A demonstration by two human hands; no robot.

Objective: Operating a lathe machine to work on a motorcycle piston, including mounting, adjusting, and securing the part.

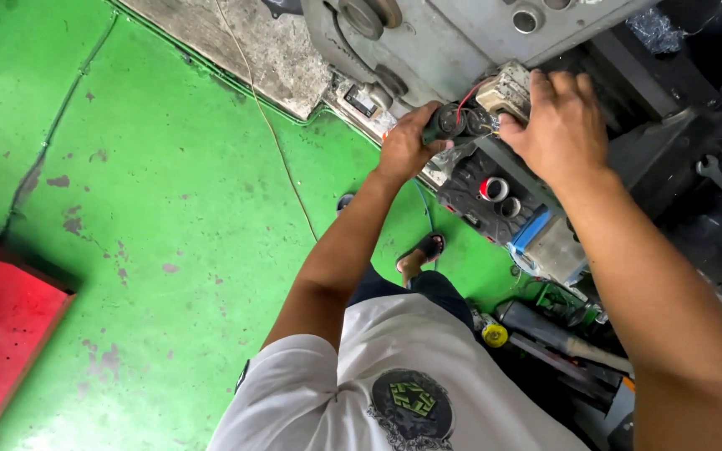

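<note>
Left hand: the left hand (407, 144) is curling around the near end of a dark switch unit (460, 122), fingers wrapped shut on it, thumb lying along the lower edge.
Right hand: the right hand (560, 125) is pressing down over a worn cream-coloured block (505, 90), fingers bent and spread across its top; thumb tip is touching the dark unit's right end. How firmly it is gripping, cannot tell.
Position of unit: sitting between the two hands, just below the grey machine housing (453, 42) and just above a black control box (495, 199).
Look of unit: dark, greenish-black, showing round socket-like faces; a red wire (471, 93) is looping up from it toward the cream block. Fine detail is blurring out.
Control box: black panel is carrying a red-and-white round knob (492, 189) and a smaller round one (510, 206) beside it; a blue-edged part (531, 230) is adjoining on the right.
Tool clutter: at lower right a dark cylinder (545, 330) and a yellow round cap (495, 335) are lying together among dark parts; whether a tray is holding them, cannot tell.
Floor: green painted floor (169, 209) with worn patches, a thin pale cord (273, 134) trailing across it; a sandalled foot (421, 255) is standing under the arms.
</note>
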